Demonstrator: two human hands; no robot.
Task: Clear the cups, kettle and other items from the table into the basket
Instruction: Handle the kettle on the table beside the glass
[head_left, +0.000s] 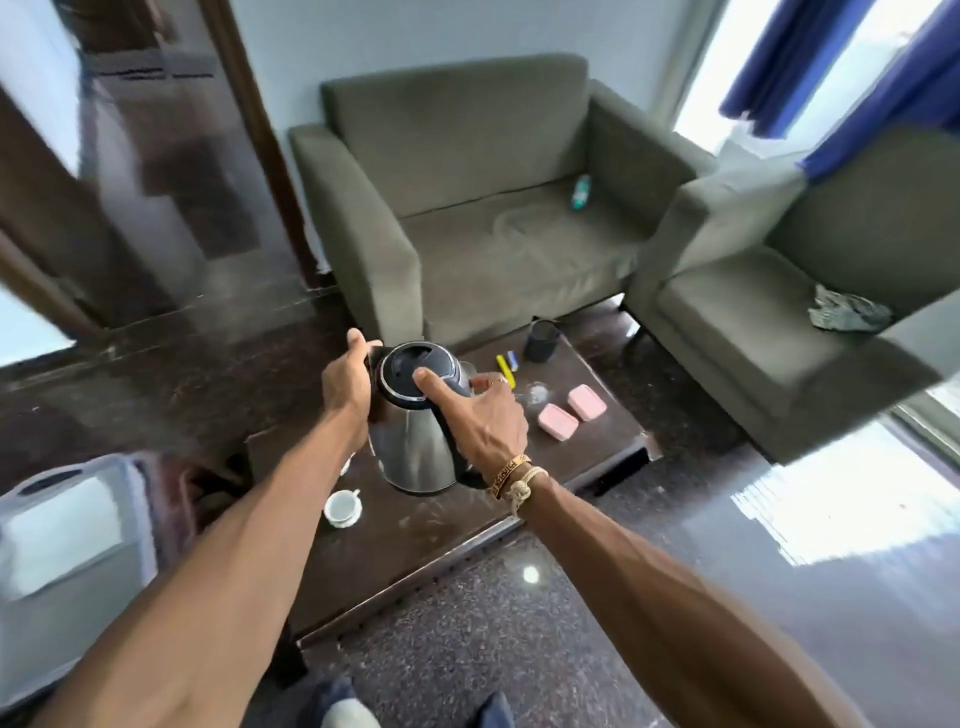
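A: Where was the kettle (415, 431)?
B: Upright over the near-left part of the dark table (587, 470), between both hands. Couldn't tell if its base touched the tabletop.
A: Right hand (488, 415)?
B: Fingers wrapped round the black handle on the kettle's right side, thumb laid on the black lid. 2 bracelets (511, 480) sat on that wrist.
A: Left hand (345, 387)?
B: Fingers curled tight on the kettle's upper left rim. It held nothing else.
A: Basket (67, 525)?
B: White and blurred, at the far left of the view, well apart from the kettle.
A: What else was on the table?
B: 1 white cup (343, 508) stood near the front-left edge, just beside the kettle's base. 1 black cup (542, 340) stood at the far edge. 1 yellow marker (505, 370) and 1 blue marker (513, 359) lay just beside it. 2 pink boxes (557, 427) lay side by side on the right. 1 small clear thing near the markers was too blurred to name.
A: Background?
B: An olive sofa (467, 208) stood behind the table with a small bottle (581, 191) lying on its seat. A matching armchair (769, 343) stood at the right, with a crumpled cloth (847, 312) on it.
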